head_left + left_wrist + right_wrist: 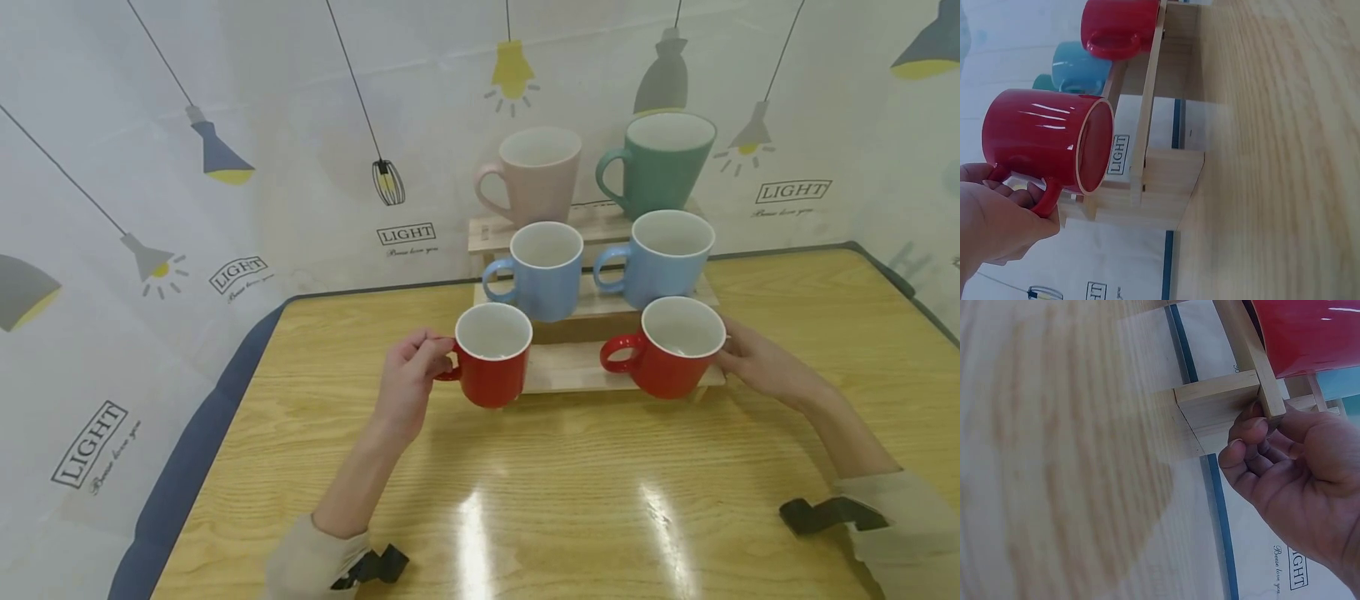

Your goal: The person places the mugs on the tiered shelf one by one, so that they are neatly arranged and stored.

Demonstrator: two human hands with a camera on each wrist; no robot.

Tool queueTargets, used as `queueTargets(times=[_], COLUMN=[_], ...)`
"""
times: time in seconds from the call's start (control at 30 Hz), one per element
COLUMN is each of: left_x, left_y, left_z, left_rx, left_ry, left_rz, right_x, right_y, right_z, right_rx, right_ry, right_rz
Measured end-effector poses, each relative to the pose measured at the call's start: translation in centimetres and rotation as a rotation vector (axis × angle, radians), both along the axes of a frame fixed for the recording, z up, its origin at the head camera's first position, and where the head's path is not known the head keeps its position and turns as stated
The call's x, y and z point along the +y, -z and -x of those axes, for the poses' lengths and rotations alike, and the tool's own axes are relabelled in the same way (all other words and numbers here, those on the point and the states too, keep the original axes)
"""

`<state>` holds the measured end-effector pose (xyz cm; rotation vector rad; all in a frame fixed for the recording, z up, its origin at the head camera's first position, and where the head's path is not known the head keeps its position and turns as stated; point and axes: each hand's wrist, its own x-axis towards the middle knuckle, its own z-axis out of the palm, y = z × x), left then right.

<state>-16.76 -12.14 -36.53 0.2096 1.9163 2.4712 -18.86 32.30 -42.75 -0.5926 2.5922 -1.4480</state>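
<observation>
Sleeve cuffs with black wrist straps are seen nearest, over the glossy wooden desk [570, 500]. Left hand [408, 375] is curled round the handle of a red ceramic mug [491, 354], held at the left front of the stepped wooden rack [577, 367], apparently just off its lowest step. Right hand [1291, 475] has its fingers curled against the rack's right end, beside a second red mug [671, 346] on the lowest step. Step judged: mug being lifted off or set down; steady, level carriage is called for.

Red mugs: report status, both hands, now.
Left hand grips left red mug by handle, off the wooden rack. Right hand beside right red mug, fingers at rack's end. Nothing blocking.
</observation>
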Motion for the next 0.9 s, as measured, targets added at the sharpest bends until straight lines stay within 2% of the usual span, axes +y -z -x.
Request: queueTargets(times=[0.43,0.9], left_x=[3.4,5.7], left_y=[1.2,2.4], left_z=[-0.1,0.2], left_rx=[0.024,0.042], left_ry=[0.008,-0.022], left_rz=[0.055,0.027], right_x=[0.1,0.1], right_y=[0.1,0.1], right_z=[0.1,0.1], right_rx=[0.009,0.005], right_ry=[-0.005,0.002], right_rz=[0.003,-0.008])
